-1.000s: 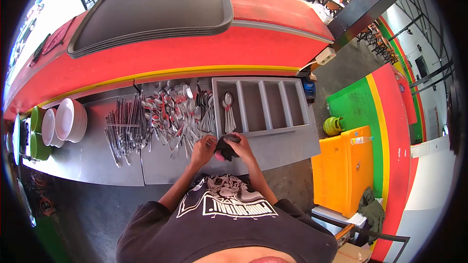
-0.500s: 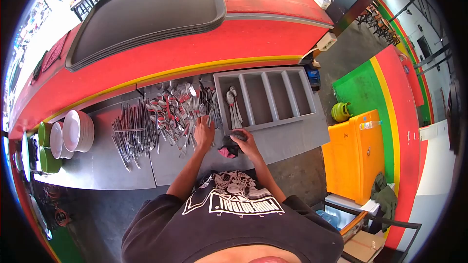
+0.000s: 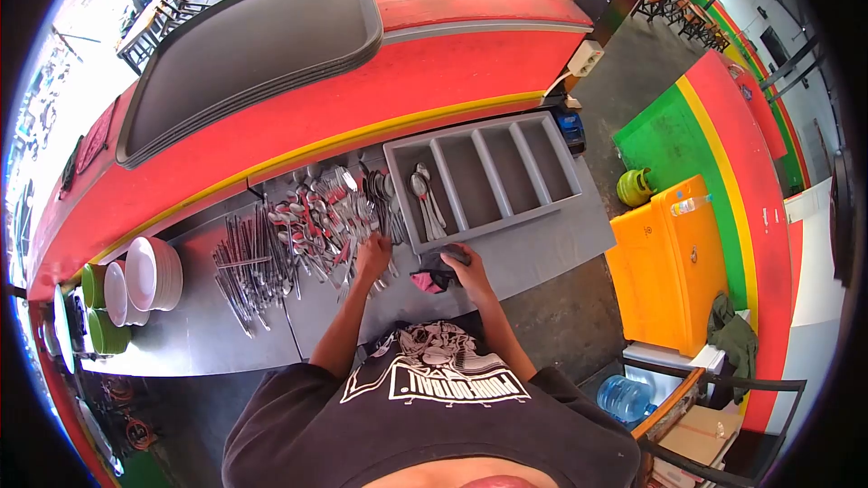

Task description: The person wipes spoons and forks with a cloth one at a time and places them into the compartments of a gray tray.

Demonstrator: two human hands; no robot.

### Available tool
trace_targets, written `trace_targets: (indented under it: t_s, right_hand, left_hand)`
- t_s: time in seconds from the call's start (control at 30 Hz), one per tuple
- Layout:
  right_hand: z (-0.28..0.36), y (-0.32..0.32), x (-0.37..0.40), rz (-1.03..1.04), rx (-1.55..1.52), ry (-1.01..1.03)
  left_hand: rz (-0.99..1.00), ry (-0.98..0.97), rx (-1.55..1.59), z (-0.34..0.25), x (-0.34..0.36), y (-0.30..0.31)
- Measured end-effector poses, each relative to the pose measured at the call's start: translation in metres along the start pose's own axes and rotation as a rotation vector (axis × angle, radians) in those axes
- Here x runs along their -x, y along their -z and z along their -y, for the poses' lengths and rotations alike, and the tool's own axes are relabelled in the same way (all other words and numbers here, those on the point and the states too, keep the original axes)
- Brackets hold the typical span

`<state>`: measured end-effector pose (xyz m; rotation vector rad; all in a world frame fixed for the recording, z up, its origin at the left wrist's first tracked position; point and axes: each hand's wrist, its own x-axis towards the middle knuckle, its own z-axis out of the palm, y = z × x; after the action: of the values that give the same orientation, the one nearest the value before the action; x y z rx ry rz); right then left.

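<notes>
My left hand point(image 3: 372, 258) is at the right edge of a heap of spoons and forks point(image 3: 321, 221). Its fingers are curled together, and what they grip, if anything, is hidden. In my right hand point(image 3: 472, 275) is a bunched dark cloth point(image 3: 438, 273) with a pink part, just in front of the grey cutlery tray point(image 3: 511, 222). Several spoons point(image 3: 427, 201) lie in the leftmost compartment of that tray. Left of the heap is a pile of table knives point(image 3: 242, 262), their handles pointing mostly towards me.
White bowls point(image 3: 154, 276) and green containers point(image 3: 109, 333) are stacked at the counter's left end. Large dark serving trays point(image 3: 253, 45) lie on the red ledge point(image 3: 479, 63) behind. An orange cabinet point(image 3: 665, 267) stands on the right, near a blue water bottle point(image 3: 626, 398).
My left hand has closed its fingers at the heap's edge. The right hand still holds the cloth. The whole view has shifted and turned slightly.
</notes>
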<state>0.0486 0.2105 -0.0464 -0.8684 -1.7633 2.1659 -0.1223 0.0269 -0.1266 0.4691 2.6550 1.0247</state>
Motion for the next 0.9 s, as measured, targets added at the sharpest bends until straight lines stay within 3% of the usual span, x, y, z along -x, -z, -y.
trace_targets:
  t_s: [0.03, 0.13, 0.33, 0.57, 0.73, 0.83, 0.9]
  right_hand:
    - [0.002, 0.000, 0.003, 0.003, -0.014, -0.004]
    - [0.008, -0.002, 0.012, 0.070, -0.137, -0.006]
    - [0.005, -0.008, 0.020, 0.203, -0.252, -0.083]
    - [0.017, -0.023, 0.018, 0.274, -0.135, 0.028]
    - [0.043, -0.033, 0.026, 0.354, 0.032, 0.154]
    - [0.052, -0.033, 0.024, 0.297, 0.363, 0.577]
    - [0.059, -0.027, 0.024, 0.274, 0.445, 0.607]
  left_hand:
    - [-0.016, -0.017, 0.088, 0.003, 0.010, 0.000]
    - [0.142, 0.256, 0.496, 0.002, 0.043, 0.010]
    - [0.088, 0.397, 0.875, -0.029, 0.104, 0.022]
    - [0.218, 0.323, 1.210, -0.063, 0.121, 0.029]
    - [0.192, 0.138, 1.055, -0.088, 0.128, 0.033]
    - [0.225, 0.021, 1.039, -0.087, 0.125, 0.026]
    - [0.286, -0.020, 1.059, -0.091, 0.131, 0.025]
